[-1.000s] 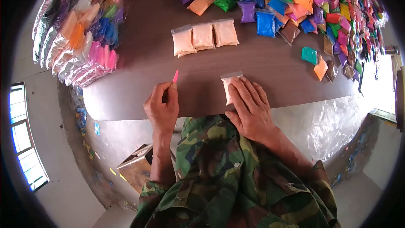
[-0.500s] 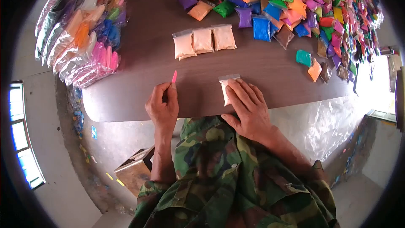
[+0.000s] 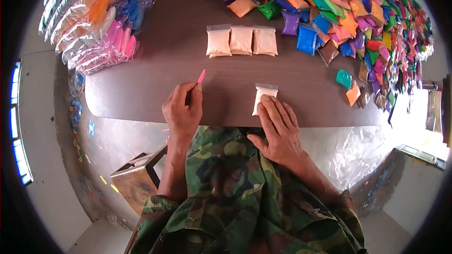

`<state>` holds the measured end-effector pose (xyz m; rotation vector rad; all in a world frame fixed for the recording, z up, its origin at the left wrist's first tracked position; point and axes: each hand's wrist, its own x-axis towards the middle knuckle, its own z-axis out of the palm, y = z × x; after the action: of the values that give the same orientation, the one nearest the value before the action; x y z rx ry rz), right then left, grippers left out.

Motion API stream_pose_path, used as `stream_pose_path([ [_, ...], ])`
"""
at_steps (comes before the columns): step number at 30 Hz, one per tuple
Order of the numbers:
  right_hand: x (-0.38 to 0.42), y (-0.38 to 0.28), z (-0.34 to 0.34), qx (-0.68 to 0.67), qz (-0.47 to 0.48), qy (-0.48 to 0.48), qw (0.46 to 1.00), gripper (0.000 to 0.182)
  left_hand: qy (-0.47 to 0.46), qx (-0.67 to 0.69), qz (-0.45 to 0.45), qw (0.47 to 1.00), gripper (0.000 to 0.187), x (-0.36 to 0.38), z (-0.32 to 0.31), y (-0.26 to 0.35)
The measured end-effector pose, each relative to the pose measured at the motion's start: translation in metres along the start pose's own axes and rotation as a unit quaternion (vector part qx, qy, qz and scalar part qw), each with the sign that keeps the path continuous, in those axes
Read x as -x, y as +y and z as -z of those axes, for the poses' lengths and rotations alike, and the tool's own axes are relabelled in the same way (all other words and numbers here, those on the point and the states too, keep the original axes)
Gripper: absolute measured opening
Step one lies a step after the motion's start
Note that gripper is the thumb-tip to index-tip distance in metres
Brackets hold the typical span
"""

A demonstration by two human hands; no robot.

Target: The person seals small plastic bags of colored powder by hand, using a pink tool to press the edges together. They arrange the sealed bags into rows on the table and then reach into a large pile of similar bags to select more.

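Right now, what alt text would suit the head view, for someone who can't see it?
Left hand holds a pink stick; right hand rests on a pale packet near the table's edge. Beyond are three side-by-side peach stacks, with colorful packets heaped right.

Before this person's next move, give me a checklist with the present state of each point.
1. Pink pointed tool gripped in left hand: ok, tip up and away from the body.
2. Right hand on the near packet: ok, fingers over it.
3. Near packet fully on the table: ok.
4. Peach packets apart from the mixed-colour pile: ok, table visible between.
5. Near packet sealed: cannot tell.
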<state>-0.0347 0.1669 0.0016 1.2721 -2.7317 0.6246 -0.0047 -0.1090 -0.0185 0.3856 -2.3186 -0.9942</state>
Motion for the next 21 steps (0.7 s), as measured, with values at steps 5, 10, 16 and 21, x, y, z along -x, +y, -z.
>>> stream_pose_path([
  [5, -0.009, 0.004, 0.0, -0.004, 0.009, 0.005, 1.0, 0.077, 0.005, 0.0, 0.0, 1.0, 0.007, 0.001, -0.004, -0.003],
  [10, -0.003, 0.003, -0.007, -0.008, 0.013, 0.022, 1.0, 0.073, 0.005, 0.0, -0.006, 1.0, 0.007, -0.001, -0.002, -0.002],
  [16, -0.008, 0.0, 0.0, -0.018, 0.012, 0.028, 0.999, 0.069, 0.012, 0.018, -0.014, 1.0, 0.007, -0.002, -0.002, -0.002],
  [21, -0.014, -0.003, 0.01, -0.031, 0.011, 0.092, 0.995, 0.057, -0.03, 0.035, -0.015, 0.999, 0.006, -0.001, 0.005, 0.008],
])
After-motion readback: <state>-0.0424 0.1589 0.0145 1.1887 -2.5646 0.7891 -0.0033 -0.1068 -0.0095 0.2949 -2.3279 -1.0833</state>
